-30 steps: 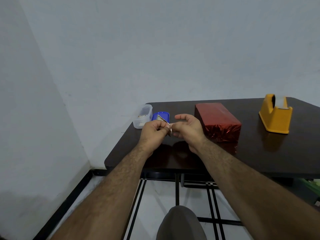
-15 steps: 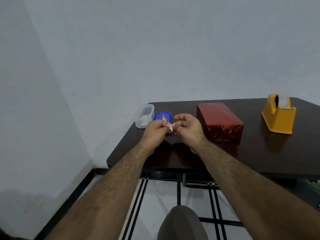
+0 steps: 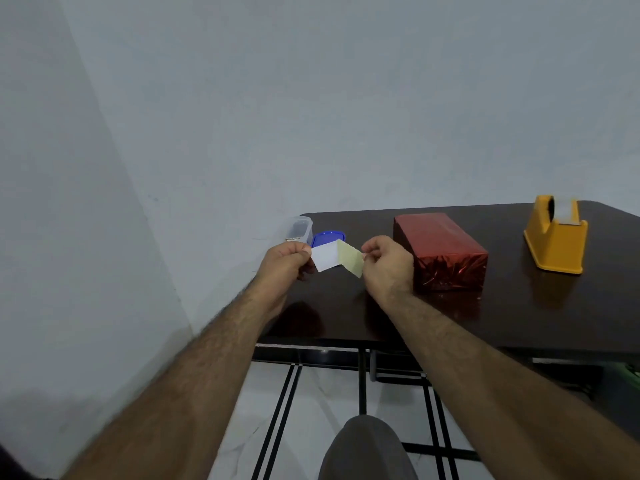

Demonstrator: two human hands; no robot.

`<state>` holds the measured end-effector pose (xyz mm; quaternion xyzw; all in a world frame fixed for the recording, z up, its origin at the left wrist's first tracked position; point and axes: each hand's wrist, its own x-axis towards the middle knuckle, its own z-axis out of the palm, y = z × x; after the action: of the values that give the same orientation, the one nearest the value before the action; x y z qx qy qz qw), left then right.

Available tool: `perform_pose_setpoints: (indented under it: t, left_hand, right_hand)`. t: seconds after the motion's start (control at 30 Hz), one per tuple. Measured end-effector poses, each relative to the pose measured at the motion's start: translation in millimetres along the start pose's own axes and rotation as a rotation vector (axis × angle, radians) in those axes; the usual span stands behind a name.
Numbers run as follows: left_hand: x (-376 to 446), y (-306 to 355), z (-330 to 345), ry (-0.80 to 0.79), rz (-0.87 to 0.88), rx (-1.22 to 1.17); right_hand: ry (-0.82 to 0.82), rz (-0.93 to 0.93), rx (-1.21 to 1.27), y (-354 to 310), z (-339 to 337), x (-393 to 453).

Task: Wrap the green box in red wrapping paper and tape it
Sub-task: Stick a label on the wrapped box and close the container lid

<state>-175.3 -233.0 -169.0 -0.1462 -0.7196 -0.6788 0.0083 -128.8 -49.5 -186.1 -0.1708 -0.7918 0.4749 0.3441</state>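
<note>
Both hands raised above near-left part of dark surface (image 3: 519,323), a small strip stretched between them. Left hand (image 3: 282,263) pinching white half of strip (image 3: 325,258) at its left end, fingers curled. Right hand (image 3: 388,263) pinching pale yellowish half (image 3: 351,261) at its right end, fingers curled likewise. Strip creased or peeling apart at the middle; cannot tell which. Red-wrapped box (image 3: 441,252) lying flat on surface just right of right hand, long side running near to far, crinkled foil end facing near; not touched by either hand. Yellow tape dispenser (image 3: 556,235) further right, well apart from box. Clear plastic container (image 3: 298,230) and blue lid (image 3: 327,239) at far-left corner of surface, behind left hand and strip. Grey-clad knee (image 3: 367,448) at bottom centre, tiled floor (image 3: 325,393) below.
</note>
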Motion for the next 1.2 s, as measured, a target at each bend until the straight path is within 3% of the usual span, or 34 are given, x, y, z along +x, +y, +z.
perform_pose_setpoints:
  t: [0.13,0.37,0.63,0.7,0.77,0.87,0.93,1.03,1.2]
  left_hand:
    - [-6.9,3.0,-7.6,0.042,0.000,-0.026]
    - [-6.6,7.0,-12.0,0.108,-0.015,-0.120]
    - [-5.8,11.5,-0.8,0.072,0.032,0.005]
    - [-6.8,13.1,-1.8,0.064,0.114,0.136]
    - [-9.3,14.9,-6.6,0.043,0.354,0.462]
    - [-12.4,18.0,-14.5,0.078,0.843,1.051]
    - [-11.9,17.5,-16.4,0.090,1.072,1.216]
    - [-11.0,12.0,-17.5,0.115,1.266,1.237]
    - [-12.7,2.9,-15.3,0.133,1.361,1.234]
  right_hand:
    - [0.005,-0.048,-0.342,-11.7,-5.8,-7.5]
    - [-0.013,0.032,-0.539,-22.9,-14.8,-13.0]
    - [-0.084,-0.154,-0.825,-24.7,-3.3,-16.4]
    - [-0.051,-0.223,-0.689,-20.5,-3.4,-15.5]
    - [0.011,-0.236,-0.385,-19.0,-5.2,-11.9]
    - [-0.049,0.124,0.335,-30.9,-13.3,-5.4]
    - [-0.168,0.373,0.638,-42.1,-25.1,-0.2]
    - [-0.275,0.417,0.675,-49.7,-41.3,4.8]
    - [-0.320,0.328,0.554,-43.2,-52.5,10.4]
